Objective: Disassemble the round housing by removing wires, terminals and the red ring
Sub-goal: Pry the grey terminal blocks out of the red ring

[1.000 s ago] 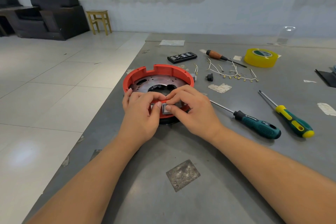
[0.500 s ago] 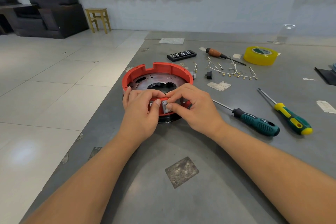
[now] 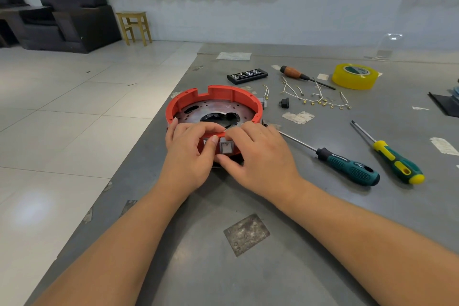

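Red ring (image 3: 216, 93) judged stiff, light plastic. Near rim is gripped by left hand (image 3: 191, 154) and right hand (image 3: 258, 156), fingers curled over, thumbs beside rocker switch (image 3: 226, 148).

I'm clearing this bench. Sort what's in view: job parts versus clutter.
Job:
red plastic ring on round metal housing
white rocker switch
left hand, right hand, both gripping the ring
loose white wires

Lying about:
yellow tape roll
teal-handled screwdriver
yellow-green screwdriver
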`<state>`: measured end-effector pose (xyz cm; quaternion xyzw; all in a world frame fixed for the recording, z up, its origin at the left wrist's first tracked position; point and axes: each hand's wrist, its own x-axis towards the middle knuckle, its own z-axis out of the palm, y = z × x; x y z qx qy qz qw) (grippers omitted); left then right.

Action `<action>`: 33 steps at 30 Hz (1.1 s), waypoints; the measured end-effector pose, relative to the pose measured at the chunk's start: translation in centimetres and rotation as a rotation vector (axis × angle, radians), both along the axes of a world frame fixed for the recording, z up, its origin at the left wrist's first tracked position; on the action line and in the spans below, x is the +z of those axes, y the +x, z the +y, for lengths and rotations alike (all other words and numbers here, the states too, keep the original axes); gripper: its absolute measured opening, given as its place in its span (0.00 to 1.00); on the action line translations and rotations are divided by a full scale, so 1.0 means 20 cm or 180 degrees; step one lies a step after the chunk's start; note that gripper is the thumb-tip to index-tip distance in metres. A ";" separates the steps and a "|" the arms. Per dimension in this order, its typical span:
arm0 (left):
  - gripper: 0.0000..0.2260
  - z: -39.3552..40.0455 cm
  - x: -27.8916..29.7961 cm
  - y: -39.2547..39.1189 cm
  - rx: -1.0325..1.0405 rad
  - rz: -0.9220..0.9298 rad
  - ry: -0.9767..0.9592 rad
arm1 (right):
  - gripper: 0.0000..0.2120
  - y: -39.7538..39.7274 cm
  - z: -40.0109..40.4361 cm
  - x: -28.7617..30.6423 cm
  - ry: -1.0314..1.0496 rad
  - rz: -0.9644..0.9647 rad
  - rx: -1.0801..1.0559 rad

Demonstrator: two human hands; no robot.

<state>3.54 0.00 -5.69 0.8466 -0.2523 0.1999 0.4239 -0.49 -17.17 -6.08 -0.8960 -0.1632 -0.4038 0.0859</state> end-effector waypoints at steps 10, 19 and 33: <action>0.14 0.02 0.02 -0.02 -0.0206 0.0042 0.0006 | 0.10 -0.04 0.02 0.03 0.1131 0.0585 0.0349; 0.16 0.03 0.05 -0.06 -0.0369 -0.0567 0.0369 | 0.07 -0.05 -0.04 0.04 0.2782 0.1204 0.1230; 0.16 0.01 0.04 -0.03 -0.0527 -0.0465 0.0429 | 0.03 -0.03 -0.09 0.05 0.2692 0.1219 0.1190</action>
